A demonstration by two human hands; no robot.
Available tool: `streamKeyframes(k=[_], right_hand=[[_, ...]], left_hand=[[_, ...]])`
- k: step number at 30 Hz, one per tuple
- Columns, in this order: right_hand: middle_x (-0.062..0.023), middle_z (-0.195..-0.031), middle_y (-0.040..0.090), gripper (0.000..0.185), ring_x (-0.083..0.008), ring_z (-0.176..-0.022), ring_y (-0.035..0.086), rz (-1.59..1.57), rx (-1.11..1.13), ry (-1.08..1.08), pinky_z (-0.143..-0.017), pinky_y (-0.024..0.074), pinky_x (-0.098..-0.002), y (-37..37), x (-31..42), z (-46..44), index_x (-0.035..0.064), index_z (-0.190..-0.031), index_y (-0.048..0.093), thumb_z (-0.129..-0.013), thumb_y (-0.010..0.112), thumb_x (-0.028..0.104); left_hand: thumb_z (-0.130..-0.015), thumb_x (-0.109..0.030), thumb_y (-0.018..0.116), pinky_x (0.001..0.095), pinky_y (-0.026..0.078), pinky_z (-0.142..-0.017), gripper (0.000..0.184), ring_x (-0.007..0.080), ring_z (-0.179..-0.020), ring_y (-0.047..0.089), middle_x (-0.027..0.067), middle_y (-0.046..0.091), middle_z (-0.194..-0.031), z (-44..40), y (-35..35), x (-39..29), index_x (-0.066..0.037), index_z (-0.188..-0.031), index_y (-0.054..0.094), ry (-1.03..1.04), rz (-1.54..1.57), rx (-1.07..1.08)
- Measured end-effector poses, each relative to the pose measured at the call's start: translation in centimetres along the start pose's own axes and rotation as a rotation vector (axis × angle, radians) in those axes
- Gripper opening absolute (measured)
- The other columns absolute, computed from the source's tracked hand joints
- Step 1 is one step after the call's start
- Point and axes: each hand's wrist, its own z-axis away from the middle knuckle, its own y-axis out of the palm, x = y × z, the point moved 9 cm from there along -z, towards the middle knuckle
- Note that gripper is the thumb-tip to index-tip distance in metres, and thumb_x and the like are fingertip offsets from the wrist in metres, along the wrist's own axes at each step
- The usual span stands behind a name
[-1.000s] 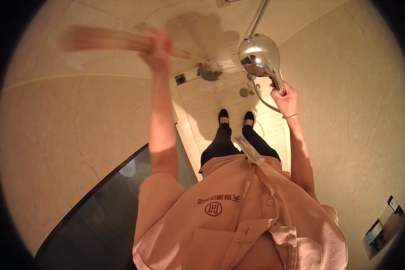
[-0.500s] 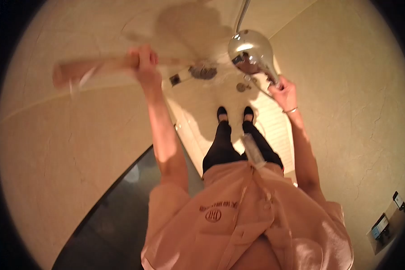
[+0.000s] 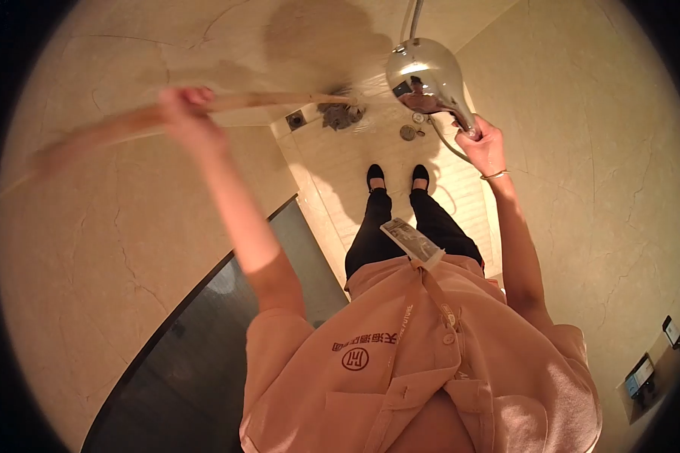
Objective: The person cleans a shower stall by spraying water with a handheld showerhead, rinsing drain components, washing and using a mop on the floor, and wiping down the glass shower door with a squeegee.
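My left hand [image 3: 191,117] is wrapped round the long wooden handle of a mop [image 3: 257,100]. The handle's near end is smeared by motion at the left. Its grey mop head [image 3: 341,115] lies low in the far corner, where wall and floor meet. In my right hand [image 3: 483,143] is a chrome shower head [image 3: 425,75], gripped by its handle, with the round back towards me. Fine streaks of water show between the shower head and the mop head. The spray face is turned away and hidden.
I stand on a pale ribbed floor [image 3: 325,181] with a round drain [image 3: 408,133]. Stone-look walls [image 3: 567,189] rise on both sides. A dark glossy panel [image 3: 204,325] is at the lower left. A wall-mounted control panel [image 3: 642,377] sits lower right. A badge [image 3: 412,240] hangs from my neck.
My left hand has moved left and slightly down, taking the mop handle with it. The shower head has shifted slightly up and right in view.
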Motion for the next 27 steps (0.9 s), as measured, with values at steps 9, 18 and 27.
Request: streamKeyframes(k=[9, 18, 27], right_hand=[[0.0027, -0.053, 0.032, 0.010, -0.0049, -0.053, 0.031, -0.028, 0.055, 0.067, -0.047, 0.0309, -0.0210, 0.2, 1.2, 0.7, 0.0016, -0.068, 0.051, -0.067, 0.059, 0.008], [0.0066, -0.054, 0.033, 0.017, -0.0027, -0.053, 0.030, -0.157, 0.048, 0.011, -0.046, 0.0281, -0.0200, 0.0, 0.9, 0.2, 0.0028, -0.063, 0.047, -0.069, 0.063, 0.006], [0.0090, -0.055, 0.031, 0.021, -0.0020, -0.054, 0.028, -0.160, 0.003, 0.021, -0.046, 0.0252, -0.0182, 0.8, 3.4, 1.4, 0.0029, -0.063, 0.050, -0.071, 0.068, 0.008]], left_hand=[[-0.084, -0.017, 0.056, 0.0259, 0.026, -0.043, 0.034, 0.0097, -0.044, 0.029, -0.0015, 0.030, -0.049, 1.0, 8.5, -9.1, -0.012, -0.059, 0.033, 0.024, 0.160, 0.276], [-0.084, -0.020, 0.052, 0.0281, 0.025, -0.046, 0.033, 0.0115, -0.046, 0.029, -0.0015, 0.029, -0.050, 0.8, 6.1, -6.9, -0.012, -0.058, 0.035, -0.137, 0.034, 0.206], [-0.077, -0.006, 0.061, 0.0243, 0.025, -0.042, 0.032, 0.0095, -0.044, 0.035, -0.0015, 0.036, -0.050, 3.3, 2.4, 1.3, -0.012, -0.059, 0.035, -0.151, 0.161, 0.065]])
